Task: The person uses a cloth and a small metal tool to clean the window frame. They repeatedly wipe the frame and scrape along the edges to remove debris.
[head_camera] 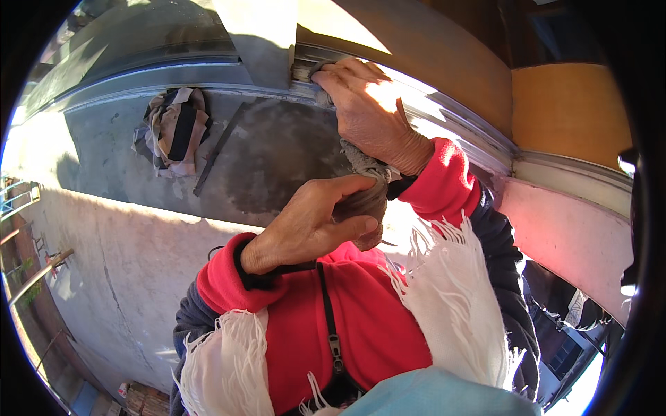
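Note:
A damp-looking grey cloth [364,156] runs between my two hands. My left hand [312,218] grips its bunched lower end in front of my chest, thumb lying along the fabric. Higher up, my right hand [364,104] holds another part of the cloth against the metal window track [304,73]. Its fingertips curl over the track beside the edge of a pane, and the palm hides most of the fabric there. Below the track is a grey concrete sill [223,109] with a dark wet patch [286,151].
A crumpled checked cloth [179,130] lies on the sill, and a thin dark strip [221,148] lies beside it. Glass panes [171,31] stand behind the frame at the upper left. An orange-brown panel [567,109] rises at the right. White fringed fabric [458,296] hangs from my shoulders.

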{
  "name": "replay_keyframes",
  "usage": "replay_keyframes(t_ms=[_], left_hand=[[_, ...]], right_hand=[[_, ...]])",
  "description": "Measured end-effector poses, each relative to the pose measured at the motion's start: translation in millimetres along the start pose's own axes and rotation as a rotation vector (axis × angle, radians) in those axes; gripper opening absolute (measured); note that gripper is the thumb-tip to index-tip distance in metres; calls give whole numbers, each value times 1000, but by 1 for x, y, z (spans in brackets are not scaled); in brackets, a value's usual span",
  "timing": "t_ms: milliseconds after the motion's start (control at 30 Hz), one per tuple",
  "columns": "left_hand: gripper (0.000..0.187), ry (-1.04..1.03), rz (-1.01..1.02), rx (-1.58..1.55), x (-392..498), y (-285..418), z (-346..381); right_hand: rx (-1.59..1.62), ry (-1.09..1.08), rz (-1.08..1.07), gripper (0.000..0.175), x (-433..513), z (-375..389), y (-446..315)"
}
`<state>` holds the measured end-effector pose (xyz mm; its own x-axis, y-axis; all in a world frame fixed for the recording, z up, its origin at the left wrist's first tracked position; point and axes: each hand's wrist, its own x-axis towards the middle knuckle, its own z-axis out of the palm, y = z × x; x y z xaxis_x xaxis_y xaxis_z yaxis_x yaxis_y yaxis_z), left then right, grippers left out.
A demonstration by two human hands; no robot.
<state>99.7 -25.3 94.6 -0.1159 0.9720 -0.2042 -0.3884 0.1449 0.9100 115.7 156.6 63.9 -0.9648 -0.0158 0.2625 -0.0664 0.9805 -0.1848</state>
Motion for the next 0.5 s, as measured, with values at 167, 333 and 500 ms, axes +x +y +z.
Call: replay_keyframes(t_ms=[167, 333, 500], left_hand=[[22, -3, -48, 37, 4, 4, 9], [39, 14, -126, 113, 8, 9, 24], [36, 29, -124, 113, 12, 2, 44]], right_hand=[[-127, 26, 14, 23, -8, -4, -2], [-166, 64, 68, 22, -28, -16, 11], [-208, 67, 132, 22, -61, -30, 31]])
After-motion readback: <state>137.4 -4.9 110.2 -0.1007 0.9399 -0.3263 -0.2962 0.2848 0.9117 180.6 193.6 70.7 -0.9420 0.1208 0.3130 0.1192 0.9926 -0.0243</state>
